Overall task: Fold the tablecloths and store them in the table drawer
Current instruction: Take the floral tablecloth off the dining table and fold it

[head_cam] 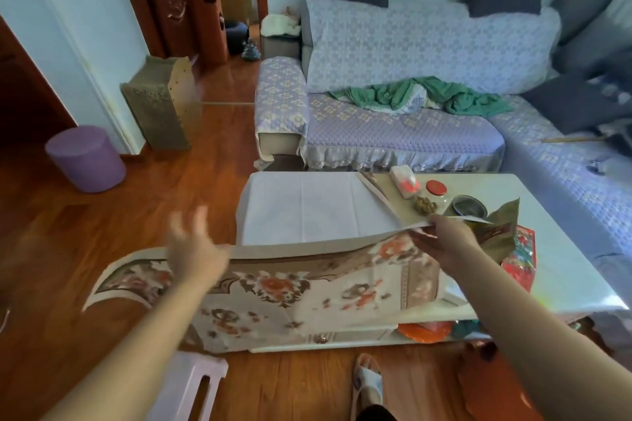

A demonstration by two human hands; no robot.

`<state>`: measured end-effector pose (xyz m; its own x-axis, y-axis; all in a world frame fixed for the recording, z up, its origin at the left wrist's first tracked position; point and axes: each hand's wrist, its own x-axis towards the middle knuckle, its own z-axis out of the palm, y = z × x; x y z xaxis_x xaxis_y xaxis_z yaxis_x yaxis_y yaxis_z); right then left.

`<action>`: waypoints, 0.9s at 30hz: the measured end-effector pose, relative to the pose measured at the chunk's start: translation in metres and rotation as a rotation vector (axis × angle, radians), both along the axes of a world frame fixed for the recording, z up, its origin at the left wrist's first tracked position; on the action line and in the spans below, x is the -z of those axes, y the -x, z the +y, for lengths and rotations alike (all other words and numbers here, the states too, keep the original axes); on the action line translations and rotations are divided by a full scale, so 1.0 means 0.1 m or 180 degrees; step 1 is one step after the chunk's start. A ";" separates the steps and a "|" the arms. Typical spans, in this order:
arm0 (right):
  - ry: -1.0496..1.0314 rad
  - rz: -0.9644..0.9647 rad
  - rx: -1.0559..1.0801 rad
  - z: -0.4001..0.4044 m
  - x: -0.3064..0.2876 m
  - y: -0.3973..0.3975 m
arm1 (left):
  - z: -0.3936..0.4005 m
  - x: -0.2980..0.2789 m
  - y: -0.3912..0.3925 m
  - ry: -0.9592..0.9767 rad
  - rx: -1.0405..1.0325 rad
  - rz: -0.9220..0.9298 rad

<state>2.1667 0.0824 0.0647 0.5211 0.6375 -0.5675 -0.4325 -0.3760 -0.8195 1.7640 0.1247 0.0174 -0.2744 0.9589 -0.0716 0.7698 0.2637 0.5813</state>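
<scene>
A floral tablecloth (273, 287) with a white underside lies folded back over the left half of the low white table (564, 249); its patterned side hangs down the table's front and out to the left. My right hand (441, 236) pinches the cloth's folded corner near the table's middle. My left hand (195, 249) is blurred, fingers spread, in the air just above the cloth's hanging left edge and holds nothing. A drawer front with a small knob (321, 338) shows below the cloth, closed.
On the table's bare part stand a tissue pack (405, 181), a red-lidded jar (434, 196), a dark cup (468, 207) and snack bags (513, 246). A lilac sofa (410, 130) lies behind, a purple stool (85, 157) at left, a pink stool (191, 386) near my leg.
</scene>
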 end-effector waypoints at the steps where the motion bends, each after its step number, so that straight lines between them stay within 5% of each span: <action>1: 0.0048 -0.0052 -0.0188 0.14 0.05 0.07 | 0.04 0.00 -0.37 -0.0221 0.0704 -0.0006; 3: 0.0184 -0.0248 -0.0469 0.41 0.19 0.17 | 0.11 0.05 -1.08 -0.0113 0.1755 0.0056; 6: 0.0265 -0.0463 -0.0706 0.86 0.40 0.18 | 0.47 0.24 -1.86 0.0174 0.2309 0.0462; 9: 0.0338 -0.0433 -0.1306 1.35 0.56 -0.06 | 1.04 0.48 -2.40 0.0257 0.2266 0.0584; 13: 0.0266 0.0156 -0.3061 1.94 0.68 -0.91 | 1.83 0.70 -2.88 0.0709 0.1880 0.0533; 15: 0.0410 0.0085 -0.2944 2.21 0.84 -1.45 | 2.05 0.75 -2.88 0.0946 0.1760 0.0684; 18: 0.1120 -0.1150 -0.2312 3.01 1.65 -2.27 | 2.48 0.88 -2.93 0.1073 0.1557 0.0556; 23: 0.1787 -0.2557 -0.3658 3.96 3.07 -2.46 | 2.72 0.98 -3.16 0.1087 0.1222 0.0454; 27: 0.1666 -0.3543 -0.3879 4.43 3.87 -2.21 | 2.83 1.14 -3.25 0.1211 0.1169 0.0549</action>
